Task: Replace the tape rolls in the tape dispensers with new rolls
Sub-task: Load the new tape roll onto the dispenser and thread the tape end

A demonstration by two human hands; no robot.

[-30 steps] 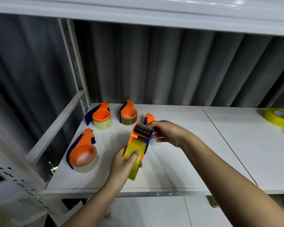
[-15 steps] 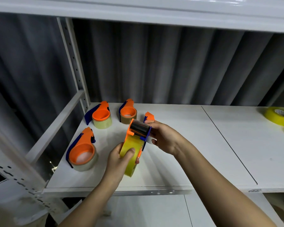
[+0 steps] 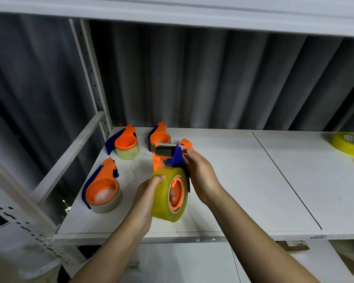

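Observation:
I hold an orange and blue tape dispenser [image 3: 168,158] above the white shelf [image 3: 233,180]. A thick yellow tape roll [image 3: 161,197] sits on its orange hub, turned so the hub faces right. My left hand [image 3: 145,199] grips the roll from the left, thumb on its top edge. My right hand [image 3: 200,172] grips the dispenser's blue side and handle. Three other orange dispensers lie on the shelf: one at the front left [image 3: 101,186], one at the back left [image 3: 125,144], one behind the held one [image 3: 158,135].
An orange dispenser part [image 3: 187,142] pokes out behind my right hand. A spare yellow tape roll [image 3: 349,144] lies at the shelf's far right. A metal upright [image 3: 90,78] and rail [image 3: 70,158] border the left side. A seam [image 3: 284,178] splits the shelf boards.
The dispenser with its roll has been turned so the roll's open side and orange hub now face right. Both hands shifted slightly with it and keep their hold.

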